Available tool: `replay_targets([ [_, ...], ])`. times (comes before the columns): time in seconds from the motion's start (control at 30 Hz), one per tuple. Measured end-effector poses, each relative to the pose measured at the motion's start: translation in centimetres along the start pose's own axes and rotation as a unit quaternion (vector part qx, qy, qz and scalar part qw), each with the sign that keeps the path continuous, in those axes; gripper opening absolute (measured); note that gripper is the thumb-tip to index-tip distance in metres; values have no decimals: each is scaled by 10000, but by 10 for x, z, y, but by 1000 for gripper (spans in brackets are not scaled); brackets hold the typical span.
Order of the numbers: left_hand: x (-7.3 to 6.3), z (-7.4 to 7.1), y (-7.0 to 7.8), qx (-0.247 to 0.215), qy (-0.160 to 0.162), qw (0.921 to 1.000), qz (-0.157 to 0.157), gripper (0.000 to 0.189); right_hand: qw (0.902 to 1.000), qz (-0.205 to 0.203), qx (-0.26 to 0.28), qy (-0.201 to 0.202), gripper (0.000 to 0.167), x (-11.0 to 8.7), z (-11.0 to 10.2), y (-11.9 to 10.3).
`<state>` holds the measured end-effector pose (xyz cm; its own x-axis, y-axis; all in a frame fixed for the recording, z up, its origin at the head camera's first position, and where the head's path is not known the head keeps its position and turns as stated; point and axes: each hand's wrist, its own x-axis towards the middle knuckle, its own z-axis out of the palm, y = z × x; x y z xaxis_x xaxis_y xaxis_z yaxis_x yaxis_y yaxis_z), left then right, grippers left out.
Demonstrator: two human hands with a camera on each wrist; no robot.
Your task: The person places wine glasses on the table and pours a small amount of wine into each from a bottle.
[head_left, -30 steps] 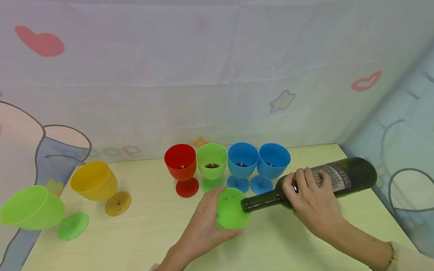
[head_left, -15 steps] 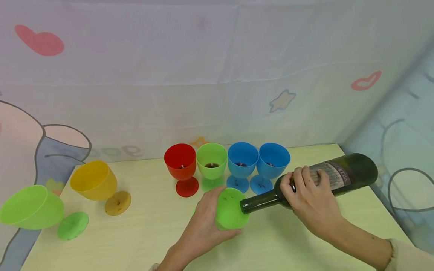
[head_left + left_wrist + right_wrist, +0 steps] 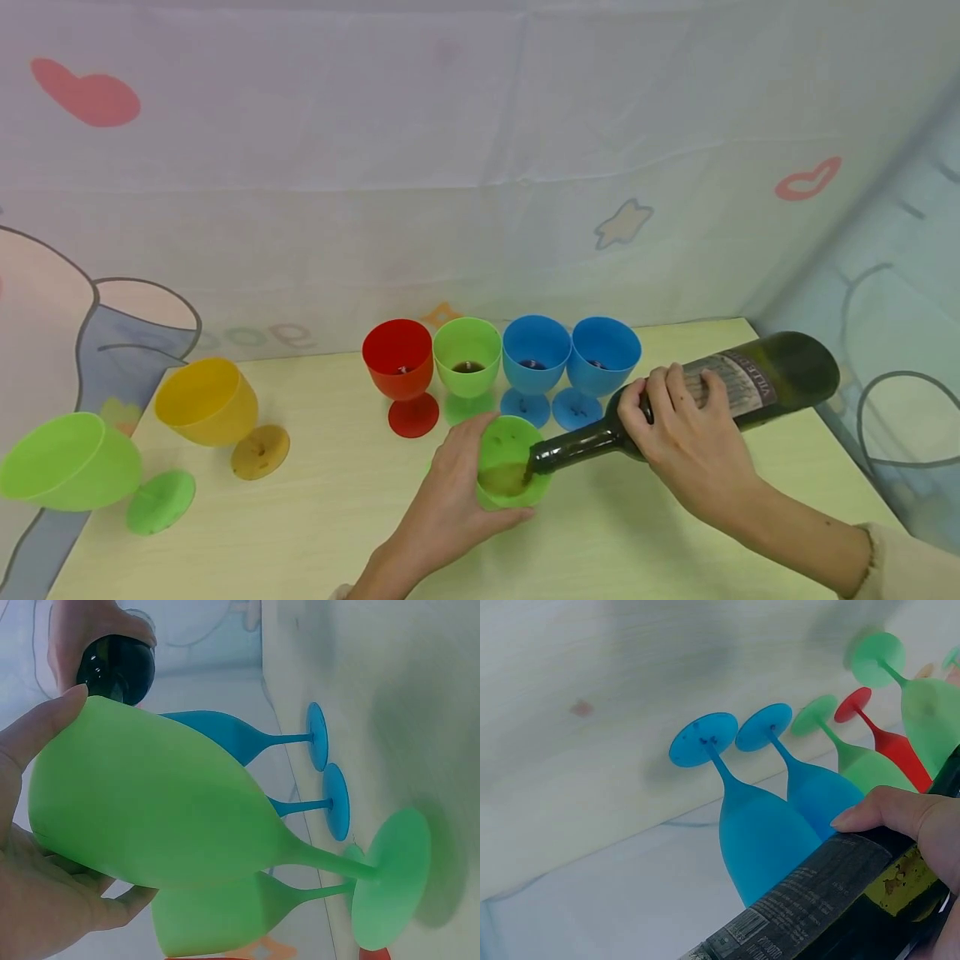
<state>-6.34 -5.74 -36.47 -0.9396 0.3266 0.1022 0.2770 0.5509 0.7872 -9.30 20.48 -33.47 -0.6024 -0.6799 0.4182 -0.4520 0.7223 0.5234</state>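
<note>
A light green goblet [image 3: 491, 437] is held by my left hand [image 3: 442, 504], thumb and fingers around its bowl. Side-on in the left wrist view, this goblet [image 3: 157, 795] shows its stem and round foot; whether the foot touches the table I cannot tell. My right hand [image 3: 693, 458] grips a dark green wine bottle [image 3: 798, 375] by its shoulder and upper body. The bottle tilts with its neck down to the left, its mouth just inside the goblet's rim. Brown liquid runs from the mouth and pools in the bowl. The right wrist view shows the bottle's label [image 3: 810, 892].
Behind the hands stand a red goblet [image 3: 400, 371], a green goblet [image 3: 468, 354] and two blue goblets [image 3: 536, 350], close together, with dark liquid inside. A yellow goblet [image 3: 213, 404] and another green goblet [image 3: 82, 462] stand at the left. A printed cloth [image 3: 480, 167] hangs behind the table.
The bottle's base has risen a little, steepening its tilt. Liquid now flows into the held goblet, where none showed before. My left hand has stayed in place.
</note>
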Motion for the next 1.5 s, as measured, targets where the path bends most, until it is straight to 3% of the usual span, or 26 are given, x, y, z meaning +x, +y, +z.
replay_targets([
  [1.1, 0, 1, 0, 9, -36, 10000, 25, 89, 10000, -52, -13, -26, 61, 0, -3, 2],
  [1.5, 0, 1, 1, -60, -138, 9998, -115, 89, 9999, 9, 118, -32, 59, -1, -2, 1],
])
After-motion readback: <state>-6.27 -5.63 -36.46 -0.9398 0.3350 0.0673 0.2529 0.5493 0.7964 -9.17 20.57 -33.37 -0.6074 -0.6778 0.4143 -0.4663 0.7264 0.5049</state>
